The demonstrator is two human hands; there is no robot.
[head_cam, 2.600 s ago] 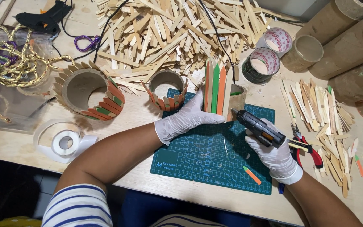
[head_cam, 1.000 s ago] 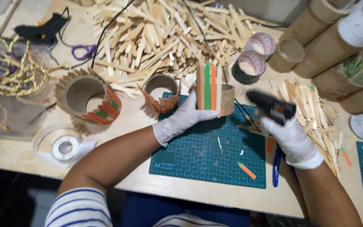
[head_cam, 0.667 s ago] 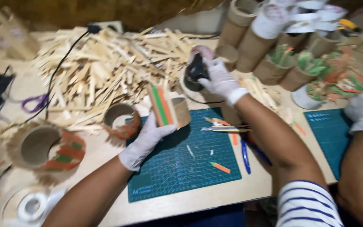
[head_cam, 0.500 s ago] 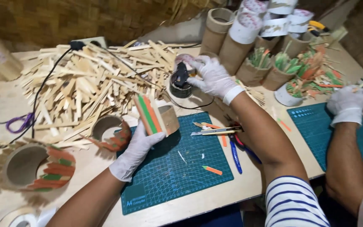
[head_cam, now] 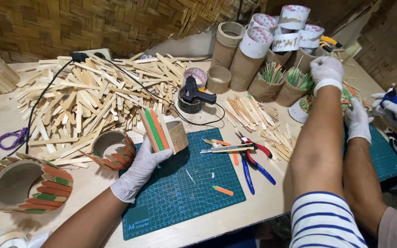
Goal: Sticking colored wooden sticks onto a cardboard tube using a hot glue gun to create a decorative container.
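Left hand [head_cam: 141, 167] still gripped the stick-clad tube [head_cam: 164, 136], while right hand [head_cam: 326, 70], glue gun [head_cam: 195, 93] dropped, reached the far cups [head_cam: 295, 87], grip seemingly loose.

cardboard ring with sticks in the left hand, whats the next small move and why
Probably bring the right hand back with a stick: it reaches toward the far cups while the left hand steadies the cardboard ring, only partly covered.
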